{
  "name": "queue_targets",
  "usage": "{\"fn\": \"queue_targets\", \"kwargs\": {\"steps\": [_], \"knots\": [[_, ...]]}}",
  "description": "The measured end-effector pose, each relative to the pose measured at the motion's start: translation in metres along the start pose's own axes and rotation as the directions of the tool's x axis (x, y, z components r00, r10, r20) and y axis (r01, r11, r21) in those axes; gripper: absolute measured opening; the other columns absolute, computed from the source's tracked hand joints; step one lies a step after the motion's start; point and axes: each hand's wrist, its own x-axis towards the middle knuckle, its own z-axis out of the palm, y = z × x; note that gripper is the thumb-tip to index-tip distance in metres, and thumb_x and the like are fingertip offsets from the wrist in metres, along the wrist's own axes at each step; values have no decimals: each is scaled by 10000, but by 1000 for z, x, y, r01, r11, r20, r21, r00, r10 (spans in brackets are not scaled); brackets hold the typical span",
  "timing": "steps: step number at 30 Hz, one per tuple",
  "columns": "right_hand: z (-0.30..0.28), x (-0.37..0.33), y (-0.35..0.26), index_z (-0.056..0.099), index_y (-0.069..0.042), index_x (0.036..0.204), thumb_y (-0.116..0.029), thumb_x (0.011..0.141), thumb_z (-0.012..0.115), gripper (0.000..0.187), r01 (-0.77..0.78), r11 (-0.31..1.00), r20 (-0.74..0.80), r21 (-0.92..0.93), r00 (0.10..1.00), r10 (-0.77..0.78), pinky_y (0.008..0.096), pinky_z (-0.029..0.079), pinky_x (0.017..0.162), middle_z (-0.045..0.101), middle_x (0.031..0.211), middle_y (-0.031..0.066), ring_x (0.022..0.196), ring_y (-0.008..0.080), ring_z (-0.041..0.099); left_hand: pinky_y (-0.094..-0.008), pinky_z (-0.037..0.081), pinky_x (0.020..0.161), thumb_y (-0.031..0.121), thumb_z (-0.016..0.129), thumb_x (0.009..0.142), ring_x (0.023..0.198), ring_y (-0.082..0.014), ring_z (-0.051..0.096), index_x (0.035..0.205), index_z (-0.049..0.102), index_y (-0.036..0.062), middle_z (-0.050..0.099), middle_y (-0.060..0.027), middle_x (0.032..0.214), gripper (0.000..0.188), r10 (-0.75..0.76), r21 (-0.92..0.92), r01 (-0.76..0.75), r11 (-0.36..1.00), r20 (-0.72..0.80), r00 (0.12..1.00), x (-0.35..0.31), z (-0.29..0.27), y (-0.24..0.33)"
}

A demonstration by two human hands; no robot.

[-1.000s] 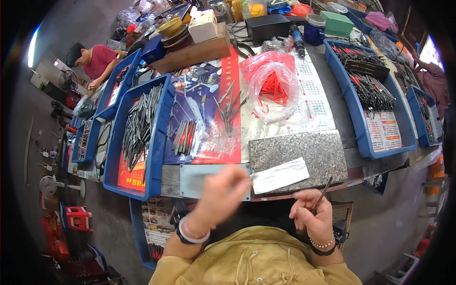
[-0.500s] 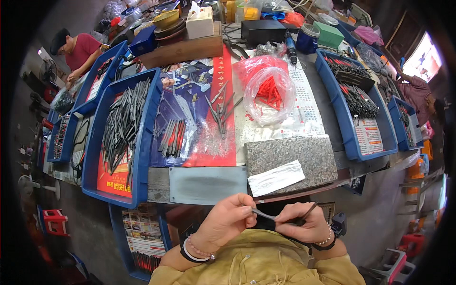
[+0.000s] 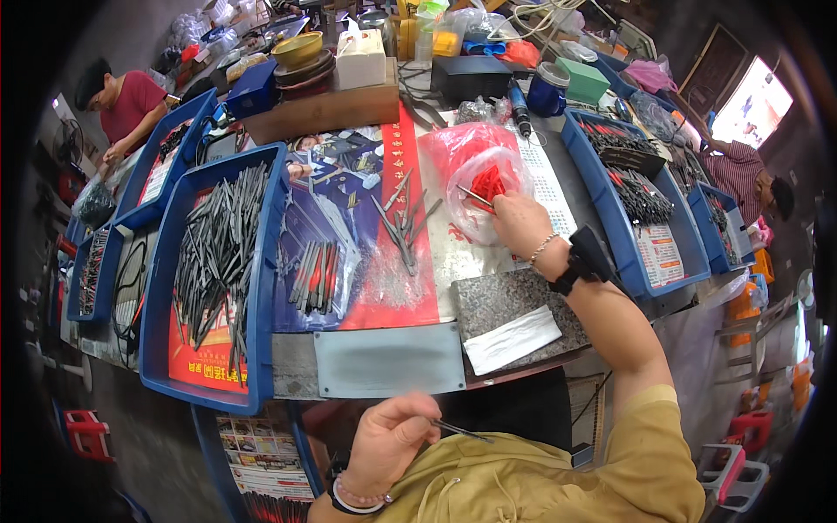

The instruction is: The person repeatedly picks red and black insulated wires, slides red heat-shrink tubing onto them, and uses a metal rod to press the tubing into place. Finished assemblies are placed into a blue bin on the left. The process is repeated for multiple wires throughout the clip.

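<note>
Fingers of the left hand [image 3: 399, 438] pinch a slim dark strip [image 3: 462, 431] just off the surface's [image 3: 293, 368] front edge. Fingers of the right hand [image 3: 523, 227], tips hidden, grip a slender dark rod [image 3: 473, 198] at a clear plastic bag [image 3: 471, 228], partly covering its red pieces [image 3: 489, 180].

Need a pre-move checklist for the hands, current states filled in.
1. Left hand has its slim dark piece: ok, pinched at one end.
2. Right hand has the thin rod: ok, tip over the bag.
3. Clear bag open: ok, red pieces show inside.
4. Red piece gripped by right hand: cannot tell, fingertips hidden.
5. Stone slab bare: not ok, white strip lies on it.
</note>
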Motion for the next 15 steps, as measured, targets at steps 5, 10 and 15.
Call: {"fn": "queue_targets", "kwargs": {"steps": [5, 10, 15], "knots": [[10, 6, 2, 670, -12, 905, -116, 863, 566, 153, -28, 998, -16, 54, 999, 29, 465, 559, 770, 698, 936, 200, 878, 378, 694, -291, 535, 811, -3, 617, 954, 894, -168, 642, 1112, 658, -31, 629, -102, 1115, 165, -7, -22, 7, 1000, -19, 1000, -3, -7, -4], [4, -8, 7, 656, -6, 915, -109, 854, 569, 149, -92, 990, 51, 107, 995, 87, 479, 554, 779, 694, 936, 209, 883, 390, 687, -291, 531, 814, 5, 601, 968, 898, -164, 644, 1143, 647, -31, 637, -96, 1113, 185, -52, -24, 52, 998, 29, 998, 3, -6, -9], [4, -18, 14, 621, -18, 897, -115, 854, 576, 115, -95, 978, -46, 185, 993, 106, 499, 540, 775, 689, 918, 204, 866, 408, 674, -289, 523, 812, 17, 601, 972, 892, -158, 643, 1155, 646, -25, 657, -88, 1081, 193, -114, -34, 114, 993, 20, 993, 9, 1, -15]]}}
